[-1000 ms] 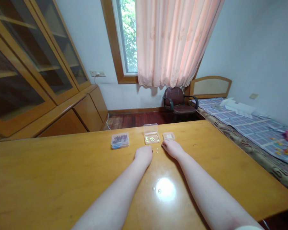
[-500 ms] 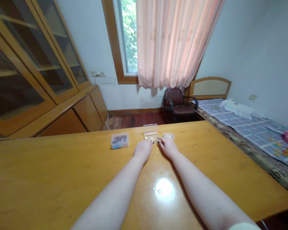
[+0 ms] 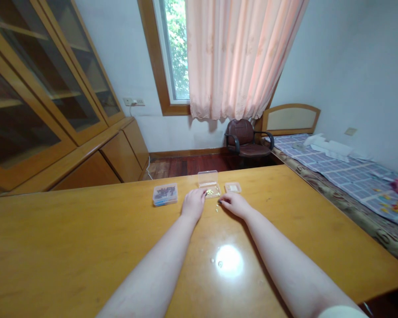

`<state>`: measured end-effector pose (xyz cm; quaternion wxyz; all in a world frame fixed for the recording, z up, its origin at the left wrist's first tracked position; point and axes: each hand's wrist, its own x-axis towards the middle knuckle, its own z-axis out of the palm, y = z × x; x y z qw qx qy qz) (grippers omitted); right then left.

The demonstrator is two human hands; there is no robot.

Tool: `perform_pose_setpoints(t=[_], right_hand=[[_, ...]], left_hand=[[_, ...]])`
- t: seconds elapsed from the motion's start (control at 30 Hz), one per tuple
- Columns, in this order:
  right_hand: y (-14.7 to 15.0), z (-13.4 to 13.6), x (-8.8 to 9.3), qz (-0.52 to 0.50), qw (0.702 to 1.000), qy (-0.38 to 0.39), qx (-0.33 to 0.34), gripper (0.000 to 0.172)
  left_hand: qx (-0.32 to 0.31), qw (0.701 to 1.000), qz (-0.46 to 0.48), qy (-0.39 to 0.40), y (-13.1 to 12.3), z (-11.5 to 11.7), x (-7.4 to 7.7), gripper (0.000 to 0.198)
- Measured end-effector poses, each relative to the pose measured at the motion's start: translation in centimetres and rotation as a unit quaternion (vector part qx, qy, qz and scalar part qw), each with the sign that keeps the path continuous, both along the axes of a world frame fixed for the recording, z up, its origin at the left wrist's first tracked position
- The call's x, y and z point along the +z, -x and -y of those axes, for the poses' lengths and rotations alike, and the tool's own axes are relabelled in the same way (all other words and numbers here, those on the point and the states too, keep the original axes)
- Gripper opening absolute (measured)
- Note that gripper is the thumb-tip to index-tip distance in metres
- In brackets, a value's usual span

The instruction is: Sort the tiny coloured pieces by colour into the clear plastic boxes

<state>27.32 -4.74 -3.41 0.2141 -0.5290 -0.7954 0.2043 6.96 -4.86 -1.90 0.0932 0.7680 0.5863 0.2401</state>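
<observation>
A clear plastic box (image 3: 214,196) with its hinged lid (image 3: 208,178) raised stands near the far edge of the table, with several small pale-yellow pieces (image 3: 209,192) inside. My left hand (image 3: 193,204) is curled at the box's left side, its fingertips on the wall. Just in front of the box's right corner is my right hand (image 3: 235,205), low over the table, thumb and fingers closed together; anything between them is too small to make out. Tiny yellow pieces (image 3: 216,210) lie on the table beside its fingertips.
Left of my hands is a closed clear box (image 3: 165,194) of dark pieces; a small clear box (image 3: 232,187) sits on the right. Small clear bits (image 3: 220,264) lie by the glare on the wooden table (image 3: 86,247). Beyond are a chair (image 3: 247,139) and a bed (image 3: 331,163).
My right hand has drawn back from the box's right side toward the loose pieces on the table. My left hand has shifted slightly left, uncovering more of the box.
</observation>
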Motion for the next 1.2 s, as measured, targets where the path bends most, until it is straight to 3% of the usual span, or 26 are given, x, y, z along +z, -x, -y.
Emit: perform_pose_setpoints(t=[0.1, 0.27, 0.6, 0.83, 1.07, 1.2], right_hand=[[-0.4, 0.0, 0.0, -0.025, 1.0, 0.009, 0.015, 0.018], [-0.2, 0.1, 0.0, -0.026, 0.999, 0.017, 0.043, 0.021], [0.5, 0.3, -0.2, 0.027, 0.999, -0.025, 0.037, 0.014], [1.1, 0.8, 0.4, 0.073, 0.996, -0.039, 0.028, 0.008], [2.3, 1.1, 0.4, 0.194, 0.978, -0.07, 0.018, 0.014], [2.5, 1.2, 0.2, 0.212, 0.975, -0.061, 0.003, 0.016]], left_hand=[[-0.021, 1.0, 0.012, -0.01, -0.2, 0.2, 0.0, 0.029], [-0.114, 0.993, -0.019, 0.02, -0.9, 1.0, 0.1, 0.022], [-0.11, 0.993, -0.008, 0.049, -1.1, 1.2, 0.5, 0.025], [-0.114, 0.988, -0.054, 0.087, -1.5, 1.7, 1.0, 0.024], [-0.137, 0.985, -0.073, 0.07, -1.5, 1.6, 0.6, 0.026], [-0.135, 0.986, -0.058, 0.083, -1.5, 1.5, 0.7, 0.025]])
